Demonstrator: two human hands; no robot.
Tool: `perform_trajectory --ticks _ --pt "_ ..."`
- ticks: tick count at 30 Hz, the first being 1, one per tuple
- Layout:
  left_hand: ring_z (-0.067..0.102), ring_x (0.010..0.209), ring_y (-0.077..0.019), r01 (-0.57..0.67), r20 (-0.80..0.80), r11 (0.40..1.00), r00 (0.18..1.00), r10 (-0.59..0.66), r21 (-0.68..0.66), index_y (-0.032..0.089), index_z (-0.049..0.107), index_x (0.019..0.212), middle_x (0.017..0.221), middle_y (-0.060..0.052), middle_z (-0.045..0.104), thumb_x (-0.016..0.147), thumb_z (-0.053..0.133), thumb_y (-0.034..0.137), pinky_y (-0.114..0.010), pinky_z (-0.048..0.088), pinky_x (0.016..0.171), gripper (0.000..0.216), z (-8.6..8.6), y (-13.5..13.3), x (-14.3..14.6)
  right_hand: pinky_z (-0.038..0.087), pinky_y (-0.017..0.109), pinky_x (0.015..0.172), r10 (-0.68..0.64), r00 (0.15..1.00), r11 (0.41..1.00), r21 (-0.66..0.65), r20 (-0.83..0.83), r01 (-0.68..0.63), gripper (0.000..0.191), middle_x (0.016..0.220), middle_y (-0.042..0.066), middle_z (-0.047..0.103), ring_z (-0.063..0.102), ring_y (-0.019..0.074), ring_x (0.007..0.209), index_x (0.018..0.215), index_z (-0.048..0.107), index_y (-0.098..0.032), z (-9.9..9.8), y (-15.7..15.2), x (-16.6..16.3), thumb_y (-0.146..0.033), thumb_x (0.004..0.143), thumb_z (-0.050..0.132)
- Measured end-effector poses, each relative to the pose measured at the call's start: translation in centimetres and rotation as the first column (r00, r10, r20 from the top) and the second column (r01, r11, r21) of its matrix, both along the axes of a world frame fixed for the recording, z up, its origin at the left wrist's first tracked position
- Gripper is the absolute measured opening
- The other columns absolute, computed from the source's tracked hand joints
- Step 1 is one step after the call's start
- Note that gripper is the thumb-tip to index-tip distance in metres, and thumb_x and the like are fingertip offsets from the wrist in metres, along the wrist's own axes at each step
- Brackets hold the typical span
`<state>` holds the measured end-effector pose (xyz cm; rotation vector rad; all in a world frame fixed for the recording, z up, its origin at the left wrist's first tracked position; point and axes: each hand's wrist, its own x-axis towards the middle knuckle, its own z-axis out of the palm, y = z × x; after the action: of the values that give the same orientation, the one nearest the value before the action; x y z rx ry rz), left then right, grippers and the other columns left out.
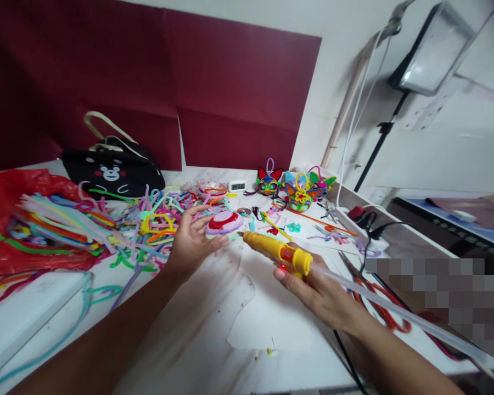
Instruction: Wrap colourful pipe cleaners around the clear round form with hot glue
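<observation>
My left hand (195, 238) grips a rounded craft piece (225, 224) coiled from lilac and red pipe cleaners, with fingers behind it and the thumb along its lower edge. My right hand (308, 285) is wrapped round a yellow hot glue gun (274, 248), whose red light glows near the thumb. The gun's nozzle points left, close beside the craft piece; I cannot tell if they touch. A long clear glue stick (379, 299) sticks out of the gun's back end toward the lower right.
Piles of colourful pipe cleaners (66, 222) lie left, some on a red plastic bag (4, 192). Finished cat-face ornaments (300, 192) stand at the back beyond a small digital timer (236, 186). Orange-handled scissors (379, 299) lie right, near a power strip (357, 214). A black bag (111, 170) stands back left.
</observation>
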<state>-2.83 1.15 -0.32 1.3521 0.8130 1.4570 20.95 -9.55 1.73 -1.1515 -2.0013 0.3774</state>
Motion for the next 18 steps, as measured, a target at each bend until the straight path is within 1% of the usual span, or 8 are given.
perform_trajectory --ticks 5,11,18 --pt "0.069 0.092 -0.0212 -0.001 -0.009 1.000 1.000 0.001 0.007 0.023 0.045 0.117 0.115 -0.011 0.064 0.051 0.092 0.029 -0.026 0.055 0.067 0.081 0.14 -0.09 0.03 0.050 0.035 0.061 -0.032 0.999 0.999 -0.011 0.012 0.032 0.029 0.081 0.005 0.063 0.060 0.0224 0.071 0.085 0.058 -0.024 0.12 0.12 0.13 -0.048 0.097 0.045" --pt "0.071 0.094 -0.0249 0.017 0.022 1.000 1.000 -0.018 0.023 0.023 0.044 0.115 0.112 -0.011 0.069 0.051 0.092 0.031 -0.030 0.057 0.070 0.081 0.18 0.05 0.09 0.051 0.035 0.062 -0.072 0.997 0.997 0.023 0.037 0.071 0.030 0.082 0.006 0.065 0.061 0.0227 0.072 0.088 0.062 -0.022 0.14 0.30 0.25 -0.045 0.098 0.046" --pt "0.071 0.089 -0.0229 0.039 0.035 0.999 0.999 -0.040 0.022 0.023 0.044 0.117 0.111 -0.010 0.069 0.051 0.092 0.030 -0.027 0.056 0.066 0.082 0.19 0.01 0.06 0.052 0.037 0.069 -0.070 0.997 0.997 0.019 0.016 0.069 0.028 0.092 0.008 0.069 0.064 0.0249 0.082 0.099 0.065 -0.020 0.08 0.57 0.44 -0.041 0.098 0.047"
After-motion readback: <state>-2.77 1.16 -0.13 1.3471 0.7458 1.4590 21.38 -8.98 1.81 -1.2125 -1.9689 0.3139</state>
